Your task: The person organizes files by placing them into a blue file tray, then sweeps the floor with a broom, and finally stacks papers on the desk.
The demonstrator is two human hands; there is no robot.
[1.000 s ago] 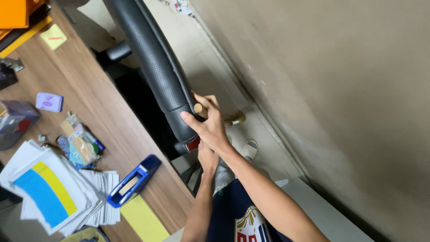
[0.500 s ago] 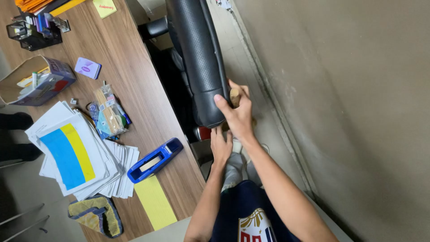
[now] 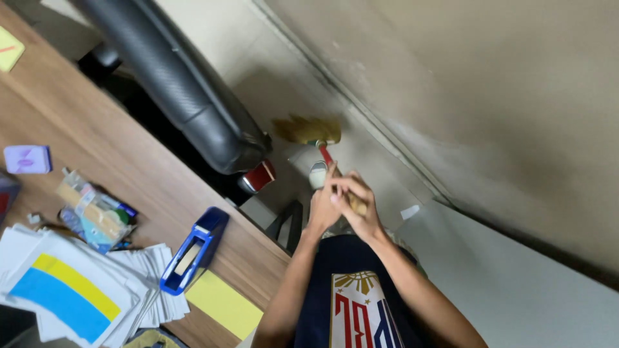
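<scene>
The right hand [image 3: 358, 205], which a moment ago was clamped on the lower edge of the black padded office chair back [image 3: 174, 84], has let go of it and come back in front of the body. Both hands now close together around the wooden handle of a small broom with straw-coloured bristles and a red binding [image 3: 314, 132]. The left hand [image 3: 324, 205] wraps the handle just beside the right, the two touching. The chair stands free, to the left of the hands and slightly farther off, so the work appears to have passed from shifting the chair to handling the broom itself.

The broom points away from the person: its bristle fan rests on the pale floor [image 3: 271, 45] at the foot of the beige wall [image 3: 483, 84], just right of the chair's base. The red wrap joins bristles to stick; most of the stick is hidden inside the hands.

On the brown wooden tabletop [image 3: 97, 142] to the left lie a blue tape dispenser [image 3: 193, 250], a stack of white papers with a blue and yellow sheet [image 3: 71, 293] and a yellow sticky pad [image 3: 222, 303].
</scene>
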